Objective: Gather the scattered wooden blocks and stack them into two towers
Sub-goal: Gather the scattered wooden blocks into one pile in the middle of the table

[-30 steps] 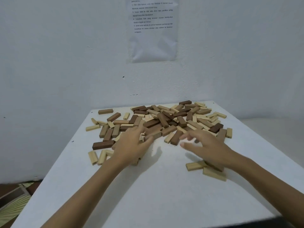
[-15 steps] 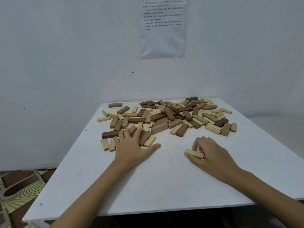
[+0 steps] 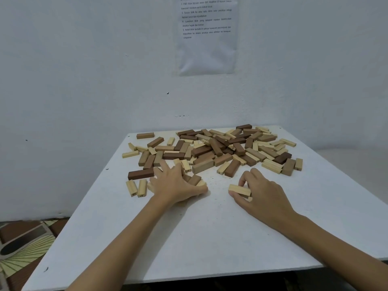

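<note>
Wooden blocks (image 3: 212,148) on table (image 3: 210,238), right hand (image 3: 262,192) gripping one, left hand (image 3: 174,185) covering several

- Plain indoor room, likely a home corner.
- Bare white painted wall (image 3: 84,70) with a printed white paper instruction sheet (image 3: 206,49) at 12 o'clock.
- White square table (image 3: 210,238); brown-and-cream patterned floor covering (image 3: 23,248) at 8 o'clock.

your left hand (image 3: 175,185) lies spread, palm down, on the near edge of the scattered pile of light and dark brown rectangular wooden blocks (image 3: 218,148); your right hand (image 3: 262,192) curls round a pale rectangular wooden block (image 3: 239,189) resting on the white table (image 3: 210,238).
</note>
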